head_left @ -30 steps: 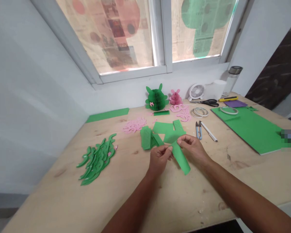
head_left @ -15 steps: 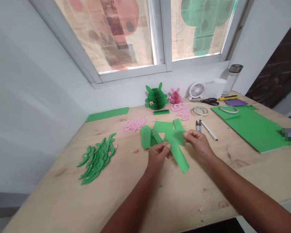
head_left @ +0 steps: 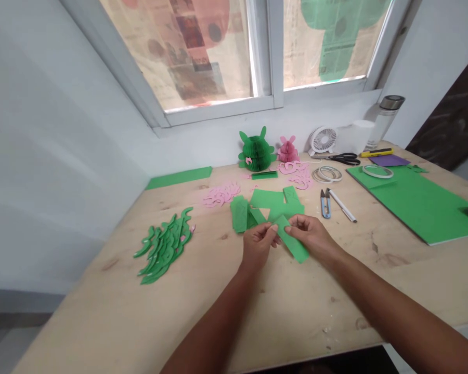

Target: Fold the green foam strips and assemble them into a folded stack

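Note:
A narrow green paper strip [head_left: 294,245] is held slantwise above the table between both hands. My left hand [head_left: 258,243] pinches its left edge near the upper end. On the other side, my right hand [head_left: 312,235] is closed on the strip with thumb and fingers. Behind the hands lie several loose green paper pieces [head_left: 268,197], partly covered by the strip and fingers. A folded green paper piece [head_left: 239,214] lies just beyond my left hand.
Cut green curved shapes [head_left: 166,246] are heaped at left, pink cutouts [head_left: 222,194] behind them. Blue-handled snips [head_left: 325,203] and a white pen [head_left: 342,205] lie right of the hands. Further right are a green sheet [head_left: 417,208] and tape rolls [head_left: 329,174]. Black scissors [head_left: 345,159] lie near a small fan [head_left: 323,140].
My right hand has moved left and in closer to my left hand, now gripping the strip. The strip's lower end has risen slightly. The whole view has shifted a little.

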Motion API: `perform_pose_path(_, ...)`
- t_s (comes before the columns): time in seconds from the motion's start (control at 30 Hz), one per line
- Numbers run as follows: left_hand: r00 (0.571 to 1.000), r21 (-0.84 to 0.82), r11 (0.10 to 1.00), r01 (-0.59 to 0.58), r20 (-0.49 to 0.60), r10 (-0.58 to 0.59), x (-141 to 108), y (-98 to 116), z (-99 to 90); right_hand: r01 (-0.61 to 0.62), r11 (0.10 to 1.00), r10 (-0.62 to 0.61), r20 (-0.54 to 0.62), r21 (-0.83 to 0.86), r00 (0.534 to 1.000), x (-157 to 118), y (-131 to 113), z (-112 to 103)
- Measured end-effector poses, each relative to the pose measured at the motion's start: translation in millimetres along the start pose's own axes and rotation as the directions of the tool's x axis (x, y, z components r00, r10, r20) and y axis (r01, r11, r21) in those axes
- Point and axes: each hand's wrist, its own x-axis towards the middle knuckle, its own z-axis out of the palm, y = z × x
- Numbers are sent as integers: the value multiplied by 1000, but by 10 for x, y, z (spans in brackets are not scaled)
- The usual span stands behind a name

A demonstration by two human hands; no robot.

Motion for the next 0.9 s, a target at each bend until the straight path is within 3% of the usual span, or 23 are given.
perform_pose_path(0.63, 998, -103, 993, 55, 14, -54, 23, -31, 2, -61, 992, 57, 41, 110, 998, -17, 0, 1)
perform_pose_path(0.9, 997, -122, 990, 73, 30, -70, 28, -31, -1, -76, 994, 76, 9, 80, 997, -19, -46, 14)
